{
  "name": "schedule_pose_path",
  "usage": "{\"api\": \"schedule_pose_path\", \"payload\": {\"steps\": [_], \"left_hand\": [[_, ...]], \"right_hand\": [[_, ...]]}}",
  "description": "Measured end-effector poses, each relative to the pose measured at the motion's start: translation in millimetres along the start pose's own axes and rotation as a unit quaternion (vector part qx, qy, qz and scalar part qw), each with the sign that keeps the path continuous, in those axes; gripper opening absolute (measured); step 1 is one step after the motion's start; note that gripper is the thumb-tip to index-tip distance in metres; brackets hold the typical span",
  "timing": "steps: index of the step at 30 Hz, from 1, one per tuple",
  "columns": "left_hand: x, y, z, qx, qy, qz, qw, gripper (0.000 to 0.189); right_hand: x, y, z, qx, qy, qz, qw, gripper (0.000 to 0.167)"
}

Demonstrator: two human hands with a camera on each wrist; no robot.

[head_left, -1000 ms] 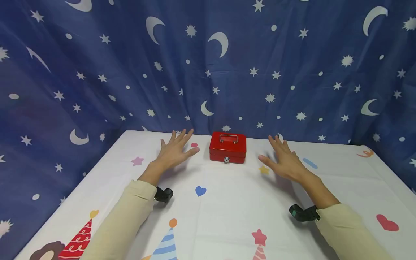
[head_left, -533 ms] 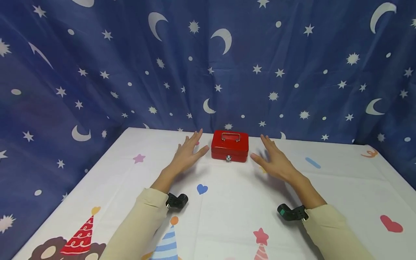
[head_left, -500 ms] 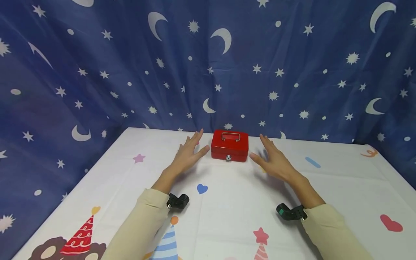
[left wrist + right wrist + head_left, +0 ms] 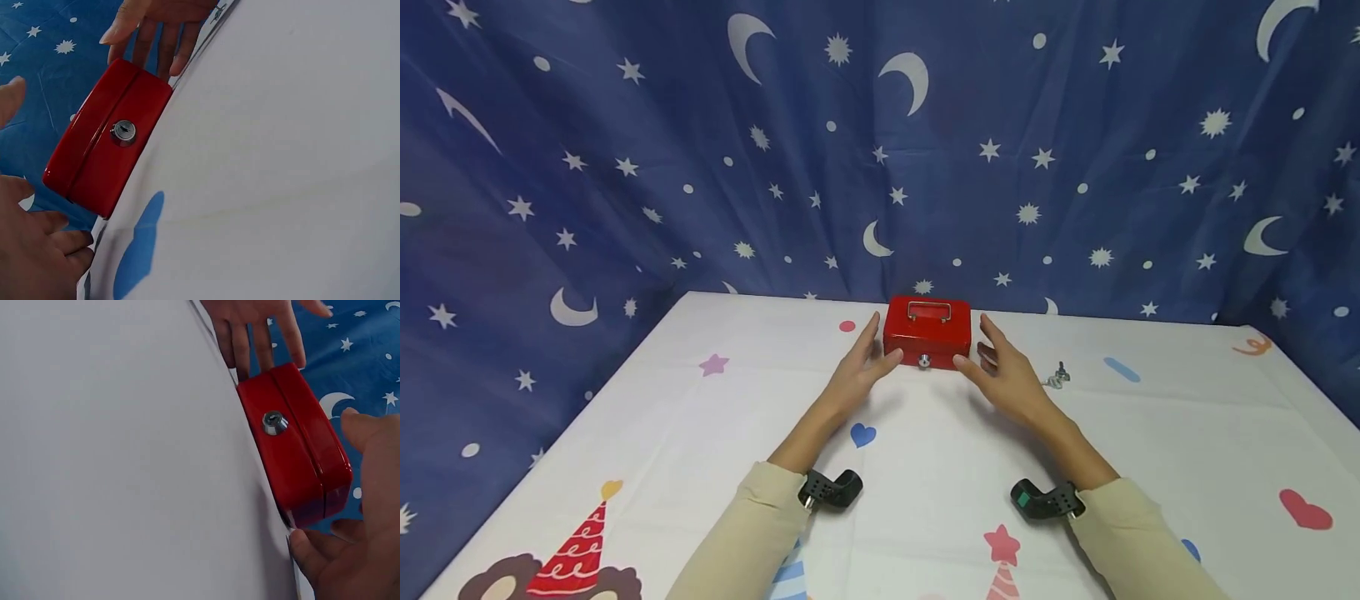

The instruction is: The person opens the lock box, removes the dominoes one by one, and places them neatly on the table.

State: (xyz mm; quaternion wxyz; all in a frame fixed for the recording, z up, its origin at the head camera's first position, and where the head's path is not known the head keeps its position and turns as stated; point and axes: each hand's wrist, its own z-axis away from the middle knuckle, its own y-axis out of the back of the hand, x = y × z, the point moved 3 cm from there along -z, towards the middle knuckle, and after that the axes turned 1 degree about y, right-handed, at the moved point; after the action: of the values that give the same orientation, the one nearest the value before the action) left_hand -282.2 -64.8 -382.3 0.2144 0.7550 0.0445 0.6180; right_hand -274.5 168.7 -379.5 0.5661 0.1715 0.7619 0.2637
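Observation:
A red metal cash box (image 4: pixel 927 337) stands near the table's back edge, lid closed, its wire handle on top. The round silver lock (image 4: pixel 124 131) on its front faces me, keyhole showing. My left hand (image 4: pixel 856 375) is at the box's left side, thumb apart from the fingers, holding nothing. On the opposite side my right hand (image 4: pixel 1009 382) mirrors it, fingers loosely bent, thumb close to the front right corner. In the right wrist view the fingertips are right at the ends of the box (image 4: pixel 287 444).
Small silver keys (image 4: pixel 1059 377) lie on the table just right of my right hand. The white tablecloth (image 4: pixel 925 467) has printed hearts, stars and party hats. A dark blue curtain (image 4: pixel 820 100) with moons and stars hangs right behind the table. Each wrist wears a black camera.
Both hands have moved inward from well apart to either side of the cash box. The keys, earlier hidden behind the right hand, now show. The box has stayed put.

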Motion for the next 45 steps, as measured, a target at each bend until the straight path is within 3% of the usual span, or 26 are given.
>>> {"api": "schedule_pose_path", "payload": {"steps": [6, 11, 17, 25, 39, 45], "left_hand": [[-1.8, -1.8, 0.7, -0.012, 0.003, -0.022, 0.9997, 0.087], [-4.0, -5.2, 0.8, -0.029, 0.001, -0.011, 0.9995, 0.09], [-7.8, -5.3, 2.1, -0.023, 0.005, -0.019, 0.9996, 0.087], [-10.9, -4.5, 3.6, -0.002, 0.006, -0.007, 1.0, 0.079], [-15.8, -3.7, 7.8, 0.075, -0.066, 0.023, 0.9947, 0.047], [-17.3, -1.8, 7.1, 0.096, -0.061, 0.027, 0.9931, 0.035]], "right_hand": [[-0.2, -6.9, 0.6, -0.016, 0.002, -0.035, 0.9992, 0.083], [-0.1, -8.8, 3.2, -0.026, -0.032, -0.075, 0.9963, 0.073], [0.5, -9.4, 4.8, -0.031, -0.054, -0.104, 0.9927, 0.066], [0.2, -9.6, 6.6, -0.017, -0.067, -0.11, 0.9915, 0.066], [-5.7, -12.0, 17.9, 0.031, -0.071, -0.098, 0.9922, 0.064], [-8.2, -7.9, 23.6, 0.03, -0.073, -0.091, 0.9926, 0.061]]}}
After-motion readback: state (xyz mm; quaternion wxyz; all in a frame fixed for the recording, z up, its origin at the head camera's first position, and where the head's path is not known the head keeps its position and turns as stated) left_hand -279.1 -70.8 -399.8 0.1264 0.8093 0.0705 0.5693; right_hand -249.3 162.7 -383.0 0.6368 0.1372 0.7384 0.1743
